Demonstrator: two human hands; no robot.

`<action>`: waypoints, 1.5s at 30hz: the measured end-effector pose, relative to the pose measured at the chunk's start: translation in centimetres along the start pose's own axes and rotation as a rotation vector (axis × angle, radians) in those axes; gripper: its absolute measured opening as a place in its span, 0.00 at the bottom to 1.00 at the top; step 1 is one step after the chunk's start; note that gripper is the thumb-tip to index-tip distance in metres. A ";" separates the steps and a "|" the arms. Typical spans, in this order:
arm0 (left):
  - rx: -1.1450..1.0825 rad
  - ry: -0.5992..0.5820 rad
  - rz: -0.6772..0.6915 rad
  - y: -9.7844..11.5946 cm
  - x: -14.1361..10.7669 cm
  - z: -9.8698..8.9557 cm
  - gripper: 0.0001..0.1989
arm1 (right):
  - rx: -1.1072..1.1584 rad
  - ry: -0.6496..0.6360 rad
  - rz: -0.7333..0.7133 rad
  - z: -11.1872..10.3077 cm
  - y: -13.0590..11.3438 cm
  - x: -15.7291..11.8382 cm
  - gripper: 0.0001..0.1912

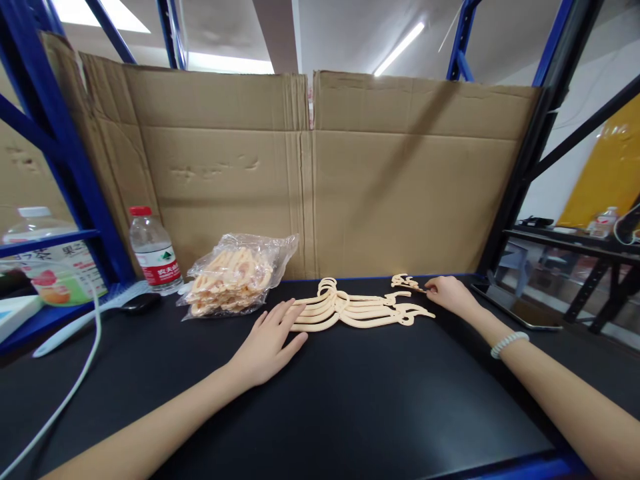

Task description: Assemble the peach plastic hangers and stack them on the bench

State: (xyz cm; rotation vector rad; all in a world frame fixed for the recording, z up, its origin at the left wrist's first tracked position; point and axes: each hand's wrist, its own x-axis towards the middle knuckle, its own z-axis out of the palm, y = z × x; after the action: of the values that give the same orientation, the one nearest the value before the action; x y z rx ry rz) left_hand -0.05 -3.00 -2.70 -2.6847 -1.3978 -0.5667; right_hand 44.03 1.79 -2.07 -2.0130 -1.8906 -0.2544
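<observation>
Several flat, pale wooden cut-out pieces (367,311) lie overlapping in a row on the black table (345,400). My left hand (273,340) rests on the left end of the row, palm down with its fingers spread. At the right, my right hand (447,295) has its fingers pinched together on the edge of a small wooden piece (419,289). Just left of that hand lie more small curly wooden pieces (403,281). A clear plastic bag (235,275) with a stack of similar pieces sits behind and left of my left hand.
Upright cardboard (400,187) closes off the back. At the left stand a red-capped water bottle (155,253), a large drink bottle (55,260) and a white cable (90,360). A dark flat device (517,308) lies right of my right hand.
</observation>
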 end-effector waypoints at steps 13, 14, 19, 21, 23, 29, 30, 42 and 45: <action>-0.072 0.003 -0.013 0.4 -0.2 -0.4 0.25 | 0.518 0.254 0.170 -0.5 -0.2 0.0 0.10; -0.084 0.017 -0.004 0.4 -0.2 -0.4 0.25 | 0.566 0.283 0.202 -0.5 -0.1 0.0 0.10; -0.306 0.234 0.031 1.0 -0.1 -1.0 0.19 | 0.806 0.397 0.301 -0.8 -0.9 -0.3 0.12; -0.474 0.325 -0.014 2.0 -0.1 -1.6 0.16 | 1.017 0.377 0.291 -1.3 -2.4 -0.9 0.10; -0.689 0.321 -0.086 3.4 -0.2 -2.0 0.15 | 1.373 0.280 0.270 -2.2 -4.6 -1.8 0.12; -1.224 0.125 -0.192 6.7 -0.7 -2.0 0.20 | 1.690 -0.185 0.146 -5.5 -14.6 -5.9 0.16; -1.271 0.121 -0.207 6.9 -0.8 -2.0 0.21 | 1.691 -0.263 0.112 -5.8 -16.2 -6.6 0.16; -1.431 0.230 -0.266 7.0 -1.4 -2.4 0.10 | 1.461 -0.415 -0.123 -4.5 -23.7 -9.7 0.18; -1.468 0.230 -0.274 7.2 -1.8 -2.5 0.11 | 1.391 -0.417 -0.158 -4.2 -23.4 -9.6 0.17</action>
State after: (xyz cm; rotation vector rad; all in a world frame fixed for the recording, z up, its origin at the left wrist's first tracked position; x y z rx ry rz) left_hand 4.11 -9.17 -0.16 -2.9226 -1.5786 -2.6784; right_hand 20.59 -7.84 1.46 -0.9476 -1.5860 1.1871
